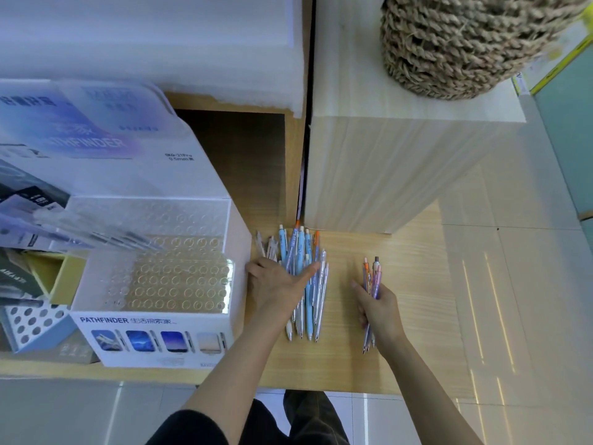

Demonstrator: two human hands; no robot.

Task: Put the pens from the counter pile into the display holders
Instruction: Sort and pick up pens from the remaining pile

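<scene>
Now, pen pile: loose heap of blue, clear and orange-capped plastic pens (312, 311) lying lengthwise on the counter, tips toward the person, just right of the display box.
Left hand: left hand (278, 284) laid flat on the pile's left half, fingers straight and spread, index reaching across to the clear pens; holding nothing, just pressing on top.
Right hand: right hand (381, 309) clenched round a small bundle of pink, purple and orange pens (372, 279); caps stick out above the fist, tips out below. It sits to the right of the pile, apart from it, with bare counter between.
Display holder: white cardboard display box printed PATHFINDER (154, 343), touching or just beside the left hand's thumb side; cannot tell which.
Holder trays: clear stepped plastic trays full of round holes (179, 284) inside the box; a few pens stand in the upper left rows, blurred.
Counter: light wood-grain counter (417, 316) under everything.
Second holder: small white block with round holes (32, 322), far left, well away from both hands.
Behind: pale wooden block (401, 171) just past the pile's caps, with a woven straw basket (465, 43) on top.
</scene>
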